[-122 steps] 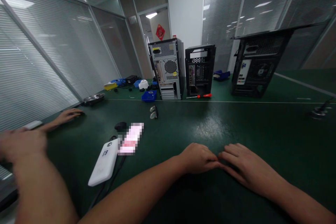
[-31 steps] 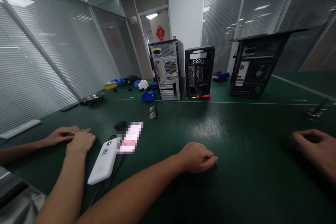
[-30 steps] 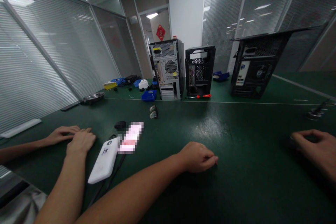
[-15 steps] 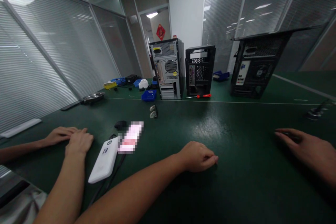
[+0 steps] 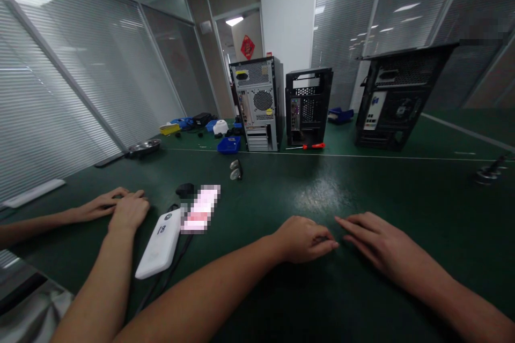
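My left hand (image 5: 302, 238) rests on the green table (image 5: 322, 193) in front of me, fingers curled under and pressed together; whatever is inside them is hidden. My right hand (image 5: 376, 244) lies just to its right, fingers stretched flat on the mat, fingertips almost touching the left hand, holding nothing. A white power bank (image 5: 160, 244) with a cable lies to the left of my left forearm, beside a blurred pink item (image 5: 200, 209).
Another person's two hands (image 5: 120, 208) rest on the table at the left. Three computer cases (image 5: 257, 104) (image 5: 308, 104) (image 5: 396, 96) stand at the back, with a red screwdriver (image 5: 311, 146), a blue bin (image 5: 228, 144) and a metal dish (image 5: 144, 146) nearby. Small metal pieces (image 5: 235, 169) lie mid-table.
My right hand has come back from the far right of the table to lie flat beside my left hand. The left hand has stayed put.
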